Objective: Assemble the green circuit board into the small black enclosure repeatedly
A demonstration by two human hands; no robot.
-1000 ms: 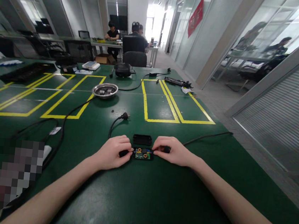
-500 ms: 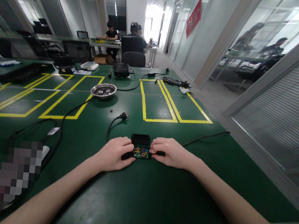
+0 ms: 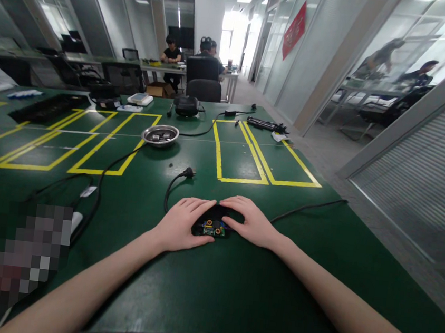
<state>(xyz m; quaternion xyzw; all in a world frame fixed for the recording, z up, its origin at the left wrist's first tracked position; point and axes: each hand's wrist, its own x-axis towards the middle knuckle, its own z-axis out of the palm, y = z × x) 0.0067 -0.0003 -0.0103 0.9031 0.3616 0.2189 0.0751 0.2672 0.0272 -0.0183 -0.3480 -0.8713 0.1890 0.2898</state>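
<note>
Left hand (image 3: 182, 224) and right hand (image 3: 249, 222), both bare, thumbs spread wide from the fingers, arched about an open black case (image 3: 227, 235); half a second earlier they pinch in at its two ends, whereas now the fingers reach to the far side, over the black cover (image 3: 216, 212), formerly in plain sight and now partly hidden; whether fingertips press on the cover cannot be told.

Case, lying on the near part of the worktop (image 3: 176, 299), between the hands; long axis left to right, open face up; the cover just behind it, roughly parallel.

Circuit board (image 3: 213, 229), green, seated in the case; two copper-coloured rings, small blue parts; outline oblong.

Plug (image 3: 189, 173), black, moulded, prongs to the right, on a curved cable (image 3: 169, 192); second cable (image 3: 309, 206), thin, black, running off rightward.

Bowl (image 3: 159, 145), round, shiny metal, holding metal parts; worktop, smooth green, marked with yellow tape (image 3: 242, 181) in rectangles.
</note>
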